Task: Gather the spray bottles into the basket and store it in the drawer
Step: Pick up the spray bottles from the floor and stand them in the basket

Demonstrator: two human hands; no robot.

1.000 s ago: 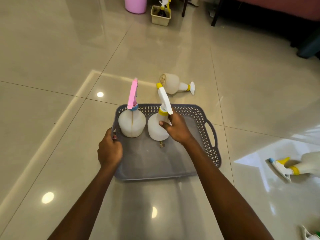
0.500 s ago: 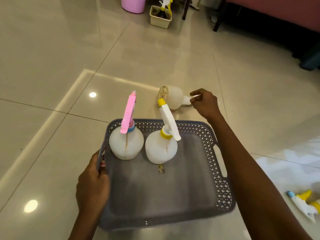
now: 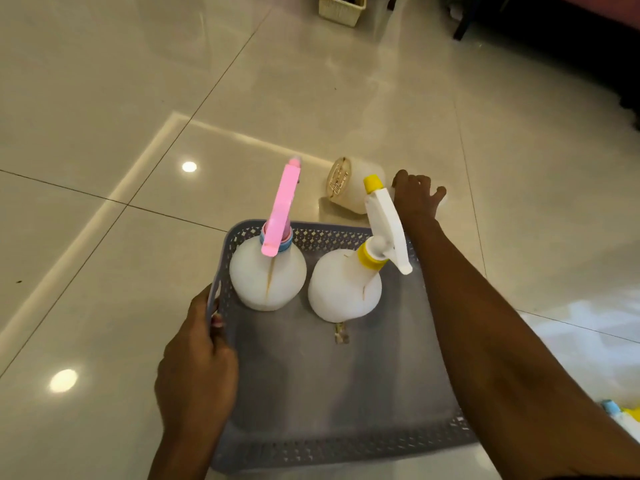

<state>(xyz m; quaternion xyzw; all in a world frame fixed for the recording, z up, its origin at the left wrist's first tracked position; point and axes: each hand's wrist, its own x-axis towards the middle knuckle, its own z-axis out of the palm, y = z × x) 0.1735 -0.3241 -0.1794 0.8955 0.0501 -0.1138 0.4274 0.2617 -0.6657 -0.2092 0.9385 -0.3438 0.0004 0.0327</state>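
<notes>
A grey plastic basket point(image 3: 311, 234) sits on the tiled floor in front of me. Two white spray bottles stand upright in its far half: one with a pink trigger point(image 3: 266, 277) on the left, one with a yellow-and-white trigger point(image 3: 343, 289) on the right. My left hand point(image 3: 197, 362) grips the basket's left handle. A third white spray bottle point(image 3: 346, 183) lies on its side on the floor just beyond the basket. My right hand point(image 3: 415, 199) reaches past the basket and closes over that bottle's neck, hiding its spray head.
Another spray bottle with a blue and yellow head point(image 3: 621, 415) lies on the floor at the right edge. A cream bin point(image 3: 341, 6) stands far back, and dark furniture point(image 3: 554, 29) fills the top right. A small scrap point(image 3: 341, 337) lies in the basket.
My right hand let go of the yellow-trigger bottle standing in the basket and moved out to the bottle lying beyond it. The view has come closer. My left hand stays on the handle.
</notes>
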